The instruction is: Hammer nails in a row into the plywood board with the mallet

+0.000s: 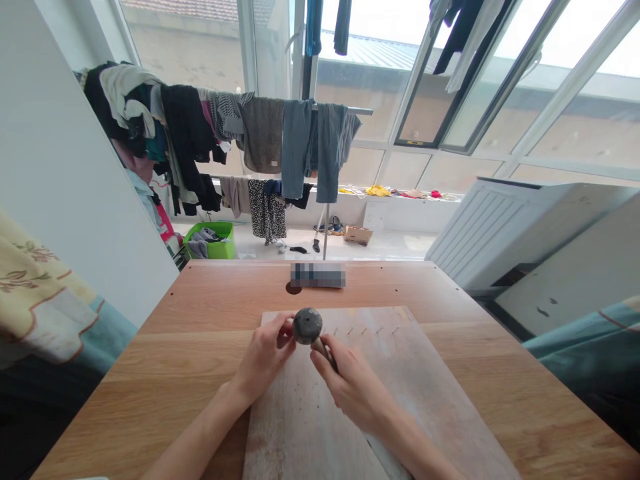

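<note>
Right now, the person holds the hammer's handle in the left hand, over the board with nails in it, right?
Not quite. The head view shows the right hand gripping the hammer by its handle; the left hand only has fingers by its head. It is over the board with nails in it.

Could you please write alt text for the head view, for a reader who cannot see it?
A right hand grips a hammer over a pale board on a wooden table, the left hand beside its head. Small nails stand in the board; laundry hangs behind.
</note>
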### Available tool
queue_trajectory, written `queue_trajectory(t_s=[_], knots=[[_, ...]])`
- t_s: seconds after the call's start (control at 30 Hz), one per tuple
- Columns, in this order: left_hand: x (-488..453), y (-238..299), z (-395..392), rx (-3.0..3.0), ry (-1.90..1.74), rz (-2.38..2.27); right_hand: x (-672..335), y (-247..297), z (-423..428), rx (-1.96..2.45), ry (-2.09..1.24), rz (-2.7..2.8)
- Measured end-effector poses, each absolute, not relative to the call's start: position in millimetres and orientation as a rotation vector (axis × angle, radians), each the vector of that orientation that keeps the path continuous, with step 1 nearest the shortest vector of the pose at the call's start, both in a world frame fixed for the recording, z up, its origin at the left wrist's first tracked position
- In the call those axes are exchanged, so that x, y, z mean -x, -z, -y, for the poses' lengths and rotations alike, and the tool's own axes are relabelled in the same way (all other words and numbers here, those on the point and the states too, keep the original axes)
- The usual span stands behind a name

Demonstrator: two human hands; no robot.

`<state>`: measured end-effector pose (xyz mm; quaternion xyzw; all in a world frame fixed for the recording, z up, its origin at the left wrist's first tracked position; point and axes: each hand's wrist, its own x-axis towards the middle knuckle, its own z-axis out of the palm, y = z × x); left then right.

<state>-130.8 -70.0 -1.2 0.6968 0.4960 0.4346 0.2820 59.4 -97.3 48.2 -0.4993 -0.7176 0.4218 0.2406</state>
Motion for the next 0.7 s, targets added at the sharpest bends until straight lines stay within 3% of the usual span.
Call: queue_trajectory(t_s=[0.47, 0.7], knots=[[130.6, -1.8, 70.7, -1.905, -1.155, -1.352, -57.7, -47.4, 99.0, 1.363, -1.024, 1.998], [132.8, 3.4, 68.2, -2.025, -1.189, -1.376, -75.4, -42.9, 118.8, 1.213, -1.626, 1.363]])
